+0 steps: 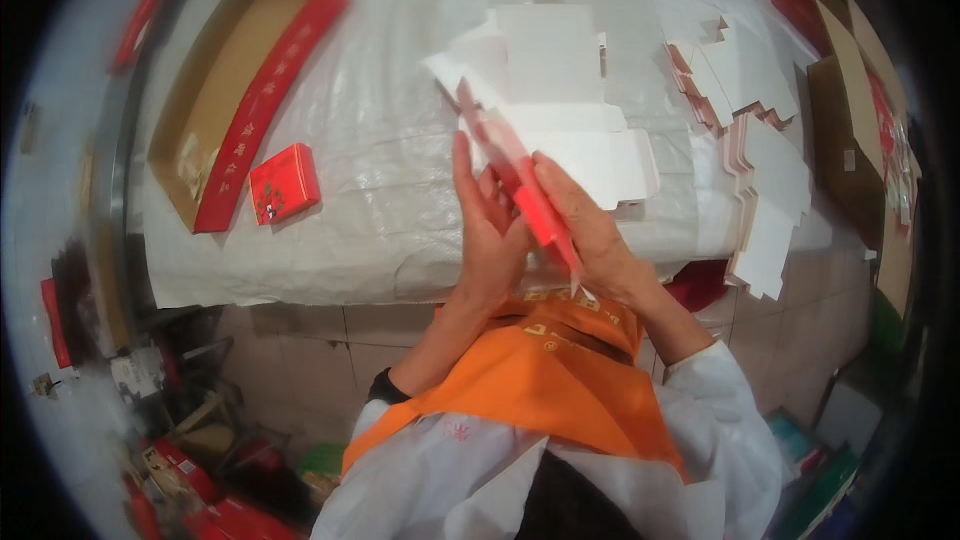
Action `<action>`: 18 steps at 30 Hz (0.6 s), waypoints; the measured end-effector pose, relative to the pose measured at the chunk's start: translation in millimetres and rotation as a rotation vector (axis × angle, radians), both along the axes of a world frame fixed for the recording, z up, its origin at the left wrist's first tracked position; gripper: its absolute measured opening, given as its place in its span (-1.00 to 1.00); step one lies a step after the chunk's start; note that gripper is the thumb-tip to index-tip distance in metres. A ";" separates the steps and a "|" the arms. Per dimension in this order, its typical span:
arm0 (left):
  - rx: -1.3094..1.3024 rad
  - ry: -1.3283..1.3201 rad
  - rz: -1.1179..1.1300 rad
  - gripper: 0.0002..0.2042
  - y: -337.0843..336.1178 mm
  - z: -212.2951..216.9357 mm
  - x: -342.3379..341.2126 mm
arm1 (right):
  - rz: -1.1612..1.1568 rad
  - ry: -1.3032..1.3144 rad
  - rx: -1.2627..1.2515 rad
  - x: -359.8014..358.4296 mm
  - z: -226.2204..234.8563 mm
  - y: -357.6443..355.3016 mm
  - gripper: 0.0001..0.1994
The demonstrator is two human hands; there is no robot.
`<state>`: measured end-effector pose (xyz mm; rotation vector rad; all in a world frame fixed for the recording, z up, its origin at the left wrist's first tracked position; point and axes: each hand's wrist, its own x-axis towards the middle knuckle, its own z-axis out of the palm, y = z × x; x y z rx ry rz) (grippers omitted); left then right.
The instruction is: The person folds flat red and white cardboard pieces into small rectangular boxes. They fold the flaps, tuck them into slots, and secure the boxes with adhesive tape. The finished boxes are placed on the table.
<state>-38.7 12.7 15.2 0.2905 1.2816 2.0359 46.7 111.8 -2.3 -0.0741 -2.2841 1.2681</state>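
Head view: one red folding carton [540, 215], blurred and seen nearly edge-on, is held between two bare hands over the near edge of the table, its length slanted from upper left to lower right. Left hand [490, 225]: carried on a forearm raised steeply from the lower edge, wrist upright, palm turned inward toward the carton; the index finger is stretched straight up, the other fingers are partly bent beside the carton, and whether they are closed on it cannot be told. Right hand [590, 230]: brought in from the lower right, forearm slanted up and leftward, back of the hand uppermost; the carton's right side is gripped by its fingers, their tips partly hidden. Beyond the hands, white carton blanks [550, 55] are laid flat on a pale plastic sheet [380, 230]. To the left, a small red box [285, 185] is set just beside an open cardboard tray [235, 55] faced with a red strip. To the right, stacked white blanks [775, 200] are spread near the table's side, with a brown cardboard box [845, 115] placed beyond them. An orange apron [560, 380] is worn over white sleeves [725, 410].
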 end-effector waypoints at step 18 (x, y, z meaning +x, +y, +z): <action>-0.160 0.446 -0.059 -0.17 -10.5 1.4 -16.9 | 0.100 -0.026 -1.260 -1.6 14.1 13.4 -0.50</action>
